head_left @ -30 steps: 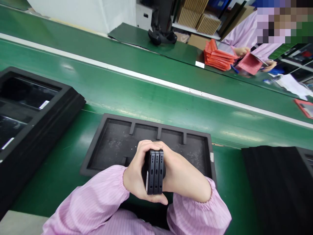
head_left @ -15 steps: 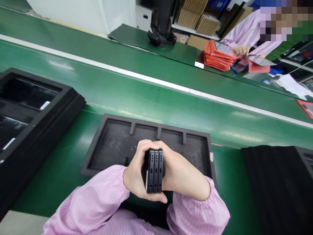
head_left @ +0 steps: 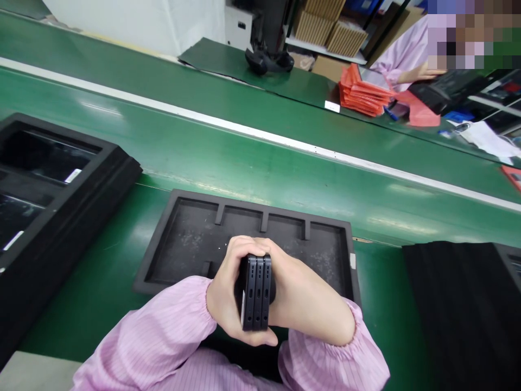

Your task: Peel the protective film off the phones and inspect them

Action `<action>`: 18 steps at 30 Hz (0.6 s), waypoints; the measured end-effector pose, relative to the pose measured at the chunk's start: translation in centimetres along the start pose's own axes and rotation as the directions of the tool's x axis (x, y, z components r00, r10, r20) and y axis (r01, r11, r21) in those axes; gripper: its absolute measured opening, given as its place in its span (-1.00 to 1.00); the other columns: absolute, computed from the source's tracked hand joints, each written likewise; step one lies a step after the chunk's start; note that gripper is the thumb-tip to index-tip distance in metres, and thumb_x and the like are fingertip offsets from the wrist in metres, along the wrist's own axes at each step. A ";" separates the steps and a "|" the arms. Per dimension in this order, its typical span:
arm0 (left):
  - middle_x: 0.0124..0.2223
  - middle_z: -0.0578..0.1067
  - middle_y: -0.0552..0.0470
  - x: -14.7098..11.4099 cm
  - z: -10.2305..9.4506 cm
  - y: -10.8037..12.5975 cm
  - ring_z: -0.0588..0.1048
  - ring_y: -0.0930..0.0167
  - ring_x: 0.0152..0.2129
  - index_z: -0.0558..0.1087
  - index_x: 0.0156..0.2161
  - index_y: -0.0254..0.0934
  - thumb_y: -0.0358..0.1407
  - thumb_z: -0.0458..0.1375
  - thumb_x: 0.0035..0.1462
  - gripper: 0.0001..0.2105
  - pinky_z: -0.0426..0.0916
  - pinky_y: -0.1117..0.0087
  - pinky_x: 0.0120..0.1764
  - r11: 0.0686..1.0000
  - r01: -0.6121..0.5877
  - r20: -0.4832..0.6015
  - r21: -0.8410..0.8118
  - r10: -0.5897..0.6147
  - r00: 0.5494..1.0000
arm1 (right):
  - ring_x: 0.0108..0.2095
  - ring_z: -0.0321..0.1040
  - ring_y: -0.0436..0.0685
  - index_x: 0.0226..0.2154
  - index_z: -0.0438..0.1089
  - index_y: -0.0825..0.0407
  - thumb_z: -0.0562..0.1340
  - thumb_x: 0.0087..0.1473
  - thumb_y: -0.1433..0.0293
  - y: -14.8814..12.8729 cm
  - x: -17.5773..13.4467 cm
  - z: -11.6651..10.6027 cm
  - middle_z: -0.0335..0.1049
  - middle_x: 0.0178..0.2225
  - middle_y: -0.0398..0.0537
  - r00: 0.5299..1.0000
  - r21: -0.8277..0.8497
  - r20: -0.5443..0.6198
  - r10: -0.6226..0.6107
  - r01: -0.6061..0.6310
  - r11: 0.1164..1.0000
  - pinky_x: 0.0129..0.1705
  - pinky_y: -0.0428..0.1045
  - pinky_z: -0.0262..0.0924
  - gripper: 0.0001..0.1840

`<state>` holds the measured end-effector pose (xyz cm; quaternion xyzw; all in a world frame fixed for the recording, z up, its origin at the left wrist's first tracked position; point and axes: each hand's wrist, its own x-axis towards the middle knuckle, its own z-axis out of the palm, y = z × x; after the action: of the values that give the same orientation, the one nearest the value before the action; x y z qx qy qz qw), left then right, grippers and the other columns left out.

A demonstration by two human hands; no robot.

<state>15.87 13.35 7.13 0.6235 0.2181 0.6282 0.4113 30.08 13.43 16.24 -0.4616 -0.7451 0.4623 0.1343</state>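
Observation:
Three dark phones (head_left: 258, 293) are pressed face to face in a stack, standing on edge, with their port ends turned toward me. My left hand (head_left: 228, 293) wraps the stack from the left, its thumb under the lower edge. From the other side my right hand (head_left: 291, 290) closes on the same phones, its fingers meeting the left ones at the far upper end. Both hands are above the near part of a black foam tray (head_left: 195, 228) with divider ribs, which lies on the green bench. Part of the tray is hidden behind my hands and sleeves.
On the left is a stack of black trays (head_left: 81, 217) with dark glossy devices in the top one. More black trays (head_left: 456, 304) are piled at the right. Across the bench, a co-worker's hand (head_left: 427, 71) is near stacked red pouches (head_left: 362, 92).
My hands and the phones have tilted and dropped slightly toward me, the grip unchanged. Across the bench, the co-worker's hand has shifted, and a dark object now shows beside the red pouches.

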 end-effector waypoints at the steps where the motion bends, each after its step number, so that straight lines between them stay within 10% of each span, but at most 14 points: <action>1: -0.10 0.29 -0.06 0.0 0.0 0.0 0.34 0.25 -0.16 0.28 0.09 -0.16 0.24 0.39 -0.33 -0.11 0.37 0.17 -0.08 1.000 -0.003 0.000 0.005 0.003 1.000 | -0.01 0.40 0.19 0.12 0.15 0.00 0.40 -0.16 0.49 0.0 0.0 0.0 0.31 0.06 0.02 1.000 0.000 0.002 -0.001 0.001 1.000 -0.02 0.11 0.39 -0.21; 18: -0.08 0.26 -0.07 0.1 -0.6 -0.3 0.36 0.23 -0.15 0.26 0.14 -0.14 0.22 0.44 -0.43 -0.01 0.40 0.12 -0.08 0.998 0.057 0.067 -0.023 -0.055 0.996 | -0.06 0.42 0.18 0.10 0.16 0.00 0.43 -0.22 0.49 0.5 0.2 -0.2 0.35 0.06 0.02 1.000 0.040 0.008 0.016 -0.016 0.999 -0.13 0.07 0.37 -0.18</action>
<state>15.38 13.78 6.90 0.6322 0.2139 0.5982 0.4436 30.43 13.75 15.90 -0.4630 -0.7324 0.4801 0.1370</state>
